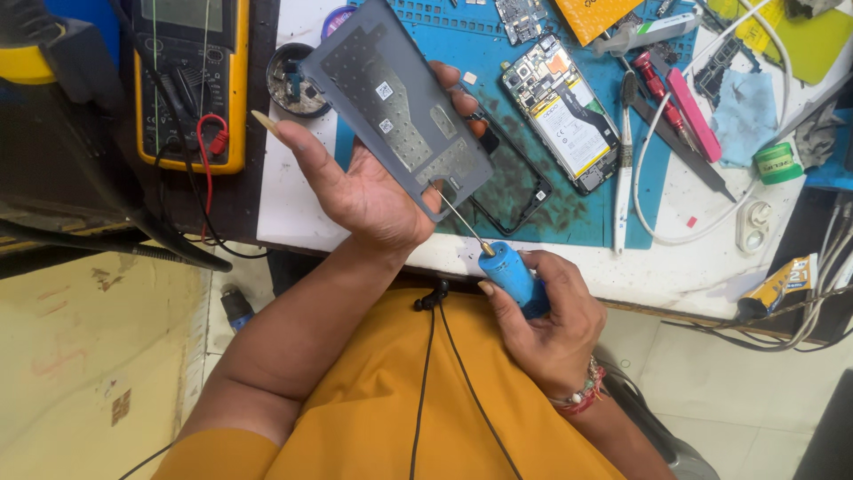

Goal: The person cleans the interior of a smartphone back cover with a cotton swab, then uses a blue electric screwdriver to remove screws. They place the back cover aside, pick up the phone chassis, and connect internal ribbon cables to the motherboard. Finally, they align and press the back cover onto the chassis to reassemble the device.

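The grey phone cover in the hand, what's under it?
Beneath the grey phone cover show the left hand, a black phone frame and the blue mat; the rest is hidden.

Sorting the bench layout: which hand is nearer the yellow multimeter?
Left. The left hand, holding the grey phone back cover, sits just right of the multimeter; the right hand, gripping the blue screwdriver, is farther off.

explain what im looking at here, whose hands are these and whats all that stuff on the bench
One picture, from a camera worn on a person's head, looking down at their own two hands over a workbench. The left hand holds up a grey phone back cover, inner side showing. The right hand grips a blue-handled screwdriver, its thin tip at the cover's lower corner. On the blue mat lie an opened phone, a black phone frame and tweezers. A yellow multimeter sits left.
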